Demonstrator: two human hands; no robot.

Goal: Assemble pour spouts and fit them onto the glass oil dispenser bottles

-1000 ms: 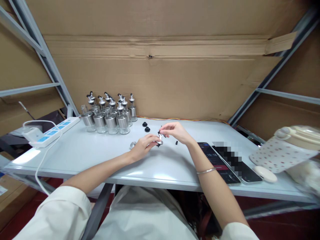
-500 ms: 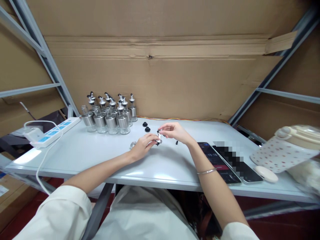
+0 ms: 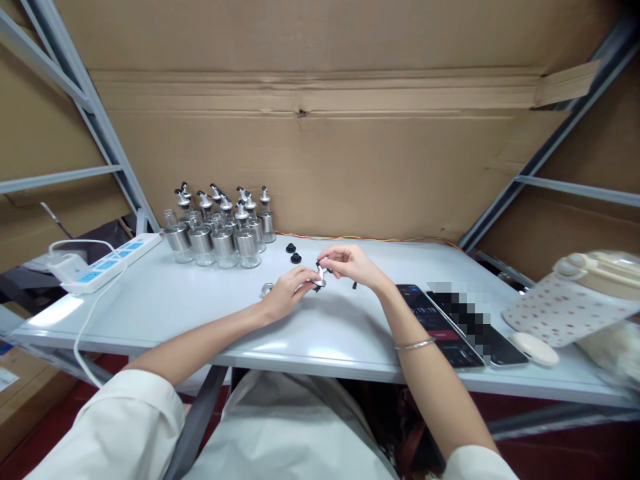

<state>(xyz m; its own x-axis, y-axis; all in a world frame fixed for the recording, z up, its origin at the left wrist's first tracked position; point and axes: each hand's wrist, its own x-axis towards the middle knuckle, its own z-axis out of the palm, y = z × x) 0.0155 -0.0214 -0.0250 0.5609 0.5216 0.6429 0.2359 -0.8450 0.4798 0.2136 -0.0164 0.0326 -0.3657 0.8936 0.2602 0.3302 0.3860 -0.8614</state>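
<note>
Over the middle of the table, my left hand (image 3: 286,293) is closed on a silver pour spout (image 3: 321,274), holding it by its base. The fingertips of my right hand (image 3: 351,263) pinch a small black cap at the spout's tip, partly hidden by the fingers. Left of my left hand lies a silver ring-shaped part (image 3: 267,289). Two black stoppers (image 3: 296,258) rest on the table beyond my hands. A tiny black piece (image 3: 355,285) lies below my right hand.
Several glass and steel bottles (image 3: 225,247), many with spouts on, stand at the back left. A power strip (image 3: 113,263) with a white cable is at the left. Two phones (image 3: 435,327), a white round case (image 3: 534,349) and a dotted container (image 3: 570,300) occupy the right side.
Both hands keep their grip at the spout, with barely any shift. The whole view has moved very slightly; the objects on the table stay where they were.
</note>
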